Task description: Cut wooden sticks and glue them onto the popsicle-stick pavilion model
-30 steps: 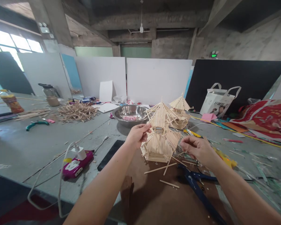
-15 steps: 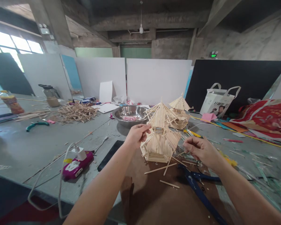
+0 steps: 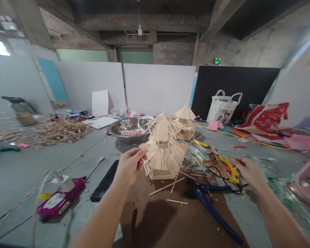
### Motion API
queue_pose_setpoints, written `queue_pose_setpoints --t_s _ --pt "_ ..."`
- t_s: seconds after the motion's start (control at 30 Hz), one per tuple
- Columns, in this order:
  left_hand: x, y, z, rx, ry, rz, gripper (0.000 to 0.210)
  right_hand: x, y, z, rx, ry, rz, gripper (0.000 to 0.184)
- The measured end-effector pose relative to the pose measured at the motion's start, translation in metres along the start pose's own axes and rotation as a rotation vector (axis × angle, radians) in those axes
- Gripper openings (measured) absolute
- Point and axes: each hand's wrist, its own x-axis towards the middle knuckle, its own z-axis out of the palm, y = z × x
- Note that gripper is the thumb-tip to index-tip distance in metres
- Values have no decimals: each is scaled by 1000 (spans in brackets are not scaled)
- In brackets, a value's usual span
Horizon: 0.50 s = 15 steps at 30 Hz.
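Observation:
A pagoda model [image 3: 164, 156] built of thin wooden sticks stands upright on a brown board [image 3: 165, 224]. At the left edge of its lower roof, my left hand [image 3: 131, 163] is closed in a pinch; its fingertips partly hide what they grip. My right hand [image 3: 249, 172] is out to the right, its bent fingers on a yellow hot glue gun [image 3: 233, 175] with an orange trigger and black cable. Blue-handled cutters [image 3: 212, 206] lie in front of the gun. Several loose sticks [image 3: 177, 202] are scattered before the model, and a brown fan-shaped stick piece [image 3: 215, 162] lies beside the gun.
Behind the model stand a second stick pagoda [image 3: 186, 120] and a steel bowl [image 3: 130, 137]. At left are a phone [image 3: 104, 182], a purple power strip [image 3: 62, 199] and a stick pile [image 3: 63, 131]. Clear plastic scraps [image 3: 286, 193] lie right; a white bag [image 3: 222, 108] stands behind.
My right hand has moved from beside the model out to the right, onto the glue gun. My left hand stays at the roof edge. The view has turned to the right.

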Motion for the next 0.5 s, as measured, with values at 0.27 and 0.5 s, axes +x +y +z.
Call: queue_pose_setpoints --t_s 0.27,0.5 --pt "-32 -23 38 141 -219 8 19 26 65 5 -707 -29 251 47" --pt "-31 -51 55 110 -284 -137 27 46 78 8 -560 -113 291 42"
